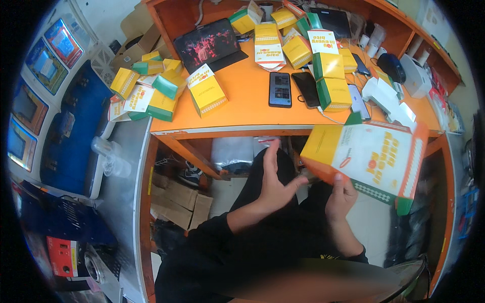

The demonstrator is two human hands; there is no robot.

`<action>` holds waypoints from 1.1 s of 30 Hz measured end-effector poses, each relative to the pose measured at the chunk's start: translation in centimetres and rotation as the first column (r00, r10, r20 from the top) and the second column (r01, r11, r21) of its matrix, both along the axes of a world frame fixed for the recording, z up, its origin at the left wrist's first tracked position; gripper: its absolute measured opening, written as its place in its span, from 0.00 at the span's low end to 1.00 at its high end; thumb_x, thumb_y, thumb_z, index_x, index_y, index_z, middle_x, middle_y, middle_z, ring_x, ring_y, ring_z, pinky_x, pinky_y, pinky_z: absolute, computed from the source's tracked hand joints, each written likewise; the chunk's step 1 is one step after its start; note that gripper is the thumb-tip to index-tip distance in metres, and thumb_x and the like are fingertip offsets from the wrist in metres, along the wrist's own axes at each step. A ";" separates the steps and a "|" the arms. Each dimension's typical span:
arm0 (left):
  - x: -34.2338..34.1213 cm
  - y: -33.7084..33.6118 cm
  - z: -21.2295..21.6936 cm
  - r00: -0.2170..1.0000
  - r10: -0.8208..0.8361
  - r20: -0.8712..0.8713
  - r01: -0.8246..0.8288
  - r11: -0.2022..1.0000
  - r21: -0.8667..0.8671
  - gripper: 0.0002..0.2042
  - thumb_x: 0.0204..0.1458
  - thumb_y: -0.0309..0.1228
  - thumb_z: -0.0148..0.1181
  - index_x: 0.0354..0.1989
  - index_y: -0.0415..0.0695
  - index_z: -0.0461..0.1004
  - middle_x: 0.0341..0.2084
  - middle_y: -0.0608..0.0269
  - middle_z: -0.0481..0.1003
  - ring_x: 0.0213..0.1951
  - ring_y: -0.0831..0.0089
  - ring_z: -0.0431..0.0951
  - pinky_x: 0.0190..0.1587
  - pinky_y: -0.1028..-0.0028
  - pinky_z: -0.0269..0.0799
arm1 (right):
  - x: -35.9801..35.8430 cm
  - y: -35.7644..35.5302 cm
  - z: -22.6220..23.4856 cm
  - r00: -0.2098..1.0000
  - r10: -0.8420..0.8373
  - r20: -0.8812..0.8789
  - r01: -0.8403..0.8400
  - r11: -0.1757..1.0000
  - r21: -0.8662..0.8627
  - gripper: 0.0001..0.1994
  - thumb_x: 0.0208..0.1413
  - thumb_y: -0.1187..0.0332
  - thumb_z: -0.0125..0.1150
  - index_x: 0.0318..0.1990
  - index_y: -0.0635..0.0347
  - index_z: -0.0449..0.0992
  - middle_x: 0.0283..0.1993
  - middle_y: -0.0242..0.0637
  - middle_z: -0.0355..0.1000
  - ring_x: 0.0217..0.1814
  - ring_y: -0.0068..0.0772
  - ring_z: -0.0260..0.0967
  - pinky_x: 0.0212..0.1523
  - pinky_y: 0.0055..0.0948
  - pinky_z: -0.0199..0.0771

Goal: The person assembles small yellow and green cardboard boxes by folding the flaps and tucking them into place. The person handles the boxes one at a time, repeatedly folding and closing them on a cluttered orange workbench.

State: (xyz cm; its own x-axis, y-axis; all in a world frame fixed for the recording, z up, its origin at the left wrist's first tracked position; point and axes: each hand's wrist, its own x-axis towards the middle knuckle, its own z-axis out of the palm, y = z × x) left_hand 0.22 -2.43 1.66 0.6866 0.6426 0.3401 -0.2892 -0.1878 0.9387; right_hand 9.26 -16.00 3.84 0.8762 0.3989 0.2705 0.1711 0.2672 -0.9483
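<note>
My right hand [341, 199] grips the lower edge of a partly folded cardboard food box [371, 154], thumb on its near side. White, yellow, green and orange panels show on it, and its flaps stand loose. The box is held in the air over my lap, in front of the desk's right part. To its left, my left hand [275, 185] is raised with fingers stretched out and thumb spread. Nothing is in that hand, and a gap separates it from the box.
Folded boxes [164, 93] pile up on the orange desk's [242, 108] left end; one box [208, 93] stands beside them. More boxes [333, 91] crowd the back middle. A tablet [209, 44], a phone [280, 90] and white packaging [386, 98] also lie there. Flattened cardboard [177, 199] lies underneath.
</note>
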 end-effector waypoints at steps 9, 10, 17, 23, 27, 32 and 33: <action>-1.5 0.4 1.0 0.985 -0.053 0.167 -0.033 0.879 0.476 0.18 0.43 0.24 0.71 0.44 0.39 0.75 0.43 0.50 0.77 0.48 0.57 0.79 0.55 0.63 0.72 | -0.2 -0.4 -1.8 0.971 0.113 -0.210 -0.100 0.992 0.071 0.12 0.60 0.71 0.61 0.48 0.69 0.74 0.41 0.38 0.76 0.42 0.26 0.71 0.49 0.27 0.69; -1.3 0.6 1.0 0.962 -0.040 0.270 -0.097 0.873 0.477 0.14 0.44 0.23 0.70 0.41 0.38 0.77 0.42 0.50 0.78 0.46 0.59 0.80 0.54 0.66 0.73 | 0.1 -0.8 -2.6 0.989 0.067 -0.130 -0.076 0.995 -0.071 0.18 0.59 0.70 0.62 0.53 0.70 0.69 0.48 0.40 0.72 0.49 0.29 0.69 0.53 0.31 0.68; -1.0 -0.4 0.7 0.998 0.010 0.056 -0.022 0.975 0.219 0.05 0.50 0.21 0.65 0.35 0.37 0.78 0.39 0.54 0.76 0.44 0.66 0.78 0.47 0.72 0.74 | 1.8 -0.8 -8.7 0.948 0.020 0.317 0.146 0.859 -0.492 0.30 0.57 0.66 0.64 0.63 0.69 0.60 0.61 0.46 0.63 0.61 0.37 0.64 0.58 0.39 0.66; -0.8 -0.4 0.3 0.991 -0.013 0.131 -0.011 0.983 0.186 0.04 0.52 0.22 0.64 0.36 0.37 0.78 0.40 0.56 0.75 0.45 0.66 0.77 0.49 0.71 0.73 | 1.9 -0.9 -8.9 0.895 0.069 0.441 0.176 0.853 -0.491 0.29 0.57 0.65 0.64 0.63 0.67 0.60 0.61 0.46 0.63 0.60 0.38 0.65 0.57 0.39 0.67; -0.7 -0.7 0.0 0.984 -0.023 0.176 -0.004 0.988 0.151 0.04 0.52 0.21 0.64 0.36 0.37 0.78 0.39 0.56 0.75 0.47 0.64 0.76 0.50 0.70 0.72 | 1.8 -0.7 -8.6 0.867 0.087 0.491 0.189 0.853 -0.486 0.29 0.58 0.64 0.64 0.62 0.66 0.61 0.61 0.47 0.63 0.59 0.39 0.65 0.56 0.39 0.67; -0.5 -0.1 0.0 0.966 -0.123 0.227 0.036 0.935 0.352 0.08 0.50 0.20 0.64 0.39 0.38 0.78 0.39 0.56 0.75 0.50 0.64 0.75 0.52 0.69 0.72 | 1.7 -0.8 -8.3 0.826 0.132 0.548 0.176 0.864 -0.473 0.28 0.58 0.63 0.64 0.62 0.64 0.61 0.61 0.47 0.63 0.59 0.40 0.65 0.55 0.39 0.67; -0.6 0.1 0.1 0.964 -0.151 0.217 0.062 0.927 0.369 0.09 0.50 0.20 0.64 0.41 0.37 0.78 0.40 0.56 0.75 0.50 0.64 0.75 0.52 0.69 0.72 | 1.7 -0.9 -8.2 0.816 0.137 0.561 0.173 0.869 -0.464 0.28 0.58 0.63 0.63 0.62 0.64 0.61 0.61 0.47 0.63 0.58 0.40 0.65 0.55 0.39 0.67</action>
